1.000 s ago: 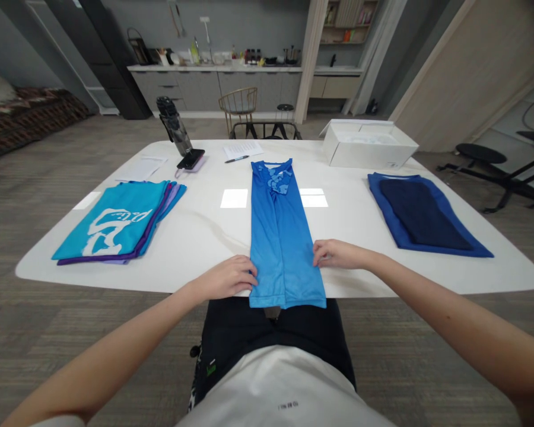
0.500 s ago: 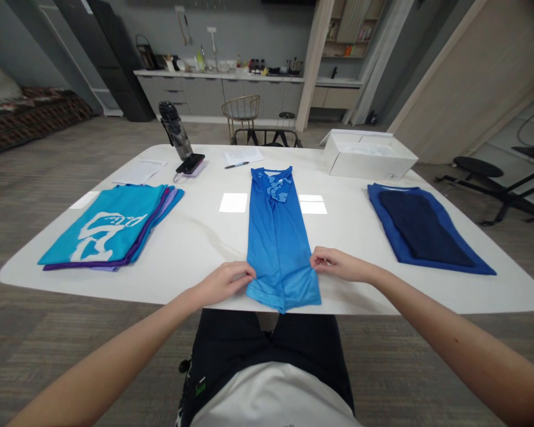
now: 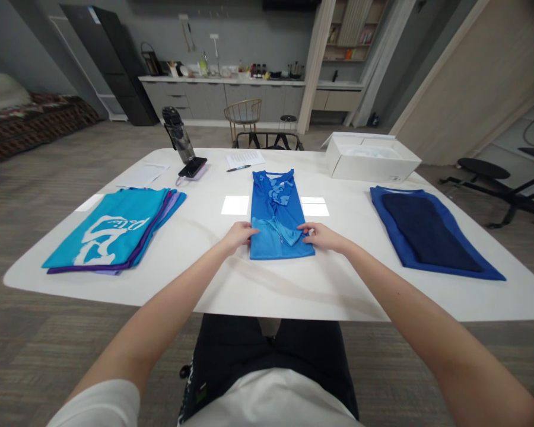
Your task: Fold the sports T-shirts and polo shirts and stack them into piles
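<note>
A blue sports shirt (image 3: 273, 243) lies lengthwise on the white table (image 3: 267, 290), folded into a long strip, with its patterned collar at the far end. Its lower part is doubled up over the middle, and the fold lies under my hands. My left hand (image 3: 239, 236) grips the shirt's left edge at the fold with its fingertips. My right hand (image 3: 321, 238) pinches the right edge at the same height. The hem's exact position under the fold is hard to make out.
A folded teal shirt on a purple garment (image 3: 111, 231) lies to the left, and a folded navy-and-blue garment (image 3: 427, 231) to the right. Farther back stand a water bottle (image 3: 178, 135), a phone (image 3: 191, 168), papers (image 3: 244, 159), a pen (image 3: 238, 168) and an open white box (image 3: 374, 157).
The shirt's lower end has been folded up toward the collar, so the strip is shorter. Both hands have moved forward with the fold, away from the near table edge.
</note>
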{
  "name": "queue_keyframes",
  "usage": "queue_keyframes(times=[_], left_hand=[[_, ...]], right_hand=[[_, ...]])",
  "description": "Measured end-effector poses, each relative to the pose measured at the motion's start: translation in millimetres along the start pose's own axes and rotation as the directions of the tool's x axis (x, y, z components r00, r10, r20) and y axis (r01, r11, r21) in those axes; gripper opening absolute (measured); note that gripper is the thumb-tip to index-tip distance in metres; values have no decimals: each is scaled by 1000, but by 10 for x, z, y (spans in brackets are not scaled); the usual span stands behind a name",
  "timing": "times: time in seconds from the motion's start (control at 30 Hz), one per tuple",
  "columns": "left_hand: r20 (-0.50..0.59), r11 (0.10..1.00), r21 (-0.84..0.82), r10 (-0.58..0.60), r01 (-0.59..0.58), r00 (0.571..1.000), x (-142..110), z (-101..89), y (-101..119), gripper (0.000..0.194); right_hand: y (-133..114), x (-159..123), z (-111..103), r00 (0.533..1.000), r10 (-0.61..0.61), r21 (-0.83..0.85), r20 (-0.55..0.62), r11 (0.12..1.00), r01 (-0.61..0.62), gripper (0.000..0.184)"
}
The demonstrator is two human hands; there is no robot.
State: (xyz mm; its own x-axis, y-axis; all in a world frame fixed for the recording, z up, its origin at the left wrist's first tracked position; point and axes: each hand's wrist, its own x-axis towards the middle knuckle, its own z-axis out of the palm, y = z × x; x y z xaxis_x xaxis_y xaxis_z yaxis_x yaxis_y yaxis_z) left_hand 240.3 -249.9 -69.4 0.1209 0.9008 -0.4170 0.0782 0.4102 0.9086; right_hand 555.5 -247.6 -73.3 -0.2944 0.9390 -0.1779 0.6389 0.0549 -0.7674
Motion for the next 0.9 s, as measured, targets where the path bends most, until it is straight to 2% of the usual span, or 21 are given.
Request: queue_keyframes(times=[0.07,0.13,0.27,0.33,0.4,0.47,0.53,0.6,0.67,0.7,0.83,0.9], left_hand=[[-23,999,38,-8,9,1000,61,5,-2,38],[-37,997,79,-8,11,999,139,12,-8,38],[-109,979,200,62,-40,992,276,34,-7,34],[-133,970,199,165,-137,977,294,55,14,32],[-119,947,93,318,-308,941,281,79,41,31],[-120,904,-56,416,-425,901,269,97,60,32],[-154,915,-130,361,-381,920,286,101,64,35],[-175,971,-103,196,-216,965,345,82,58,34],[-177,996,-34,70,-77,982,435,47,53,29],[-177,999,5,43,-43,983,484,27,54,28],[-179,979,198,81,-45,981,630,-34,78,25],[-161,952,296,135,-82,978,649,-43,93,22]], right_hand=[[-14,-35,17,994,-101,-113,45,988,105,57],[-29,-48,58,978,-205,-217,35,954,208,56],[-48,11,168,928,-368,-328,-63,886,329,25],[-58,68,202,909,-396,-268,-129,897,352,16],[-63,134,211,925,-302,-69,-229,953,295,22],[-56,203,198,941,-88,182,-327,971,154,33],[-36,273,168,923,125,312,-365,950,-5,39],[-10,342,129,905,239,274,-351,951,-145,38],[7,411,91,899,284,161,-333,957,-243,36],[10,445,76,897,290,102,-335,957,-271,36],[-13,554,61,891,257,-51,-374,954,-297,32],[-27,573,75,909,237,-28,-343,965,-262,31]])
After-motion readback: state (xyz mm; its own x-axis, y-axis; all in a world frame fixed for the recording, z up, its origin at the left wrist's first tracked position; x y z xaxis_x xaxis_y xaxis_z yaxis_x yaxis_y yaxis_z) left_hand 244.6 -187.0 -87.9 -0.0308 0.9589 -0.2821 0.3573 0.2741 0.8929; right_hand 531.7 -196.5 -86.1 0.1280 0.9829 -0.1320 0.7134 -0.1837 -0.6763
